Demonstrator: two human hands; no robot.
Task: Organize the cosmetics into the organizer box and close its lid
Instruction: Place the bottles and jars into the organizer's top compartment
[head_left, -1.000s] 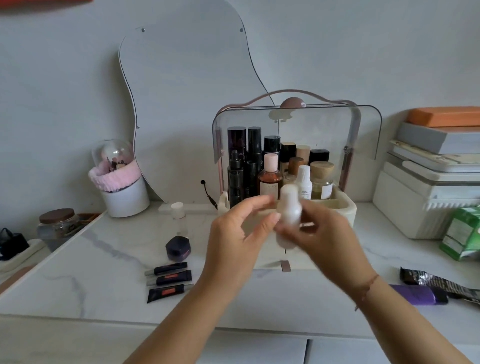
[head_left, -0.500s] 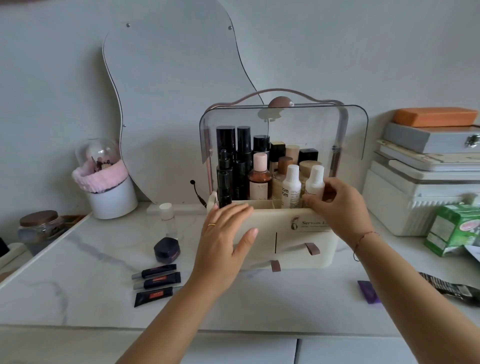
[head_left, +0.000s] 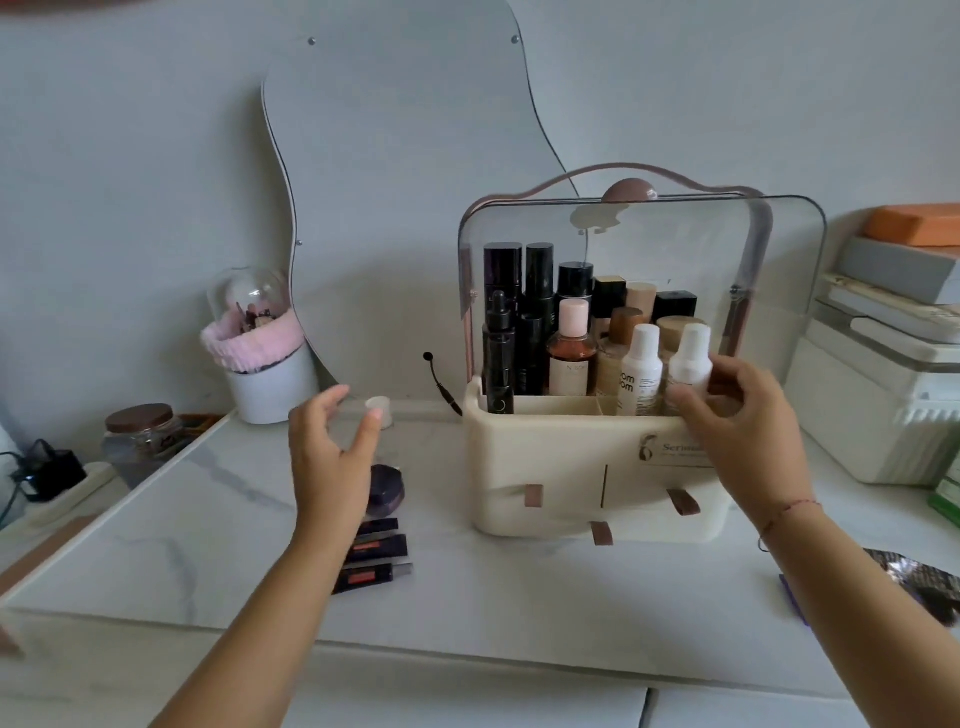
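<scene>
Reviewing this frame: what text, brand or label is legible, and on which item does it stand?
"Serim" on the organizer box front; the rest is hidden by the right hand, and the line beneath is too small.
"om" above "om" on the left white bottle; fine print blurred.
Amber bottle label: too faint to read.
Right white bottle, tubes: nothing legible.

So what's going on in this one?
A person is packing cosmetics. The right hand holds a small white bottle standing in the organizer box, whose clear lid is up. The left hand, open, hovers near a dark jar and three tubes on the table, not yet packed.
</scene>
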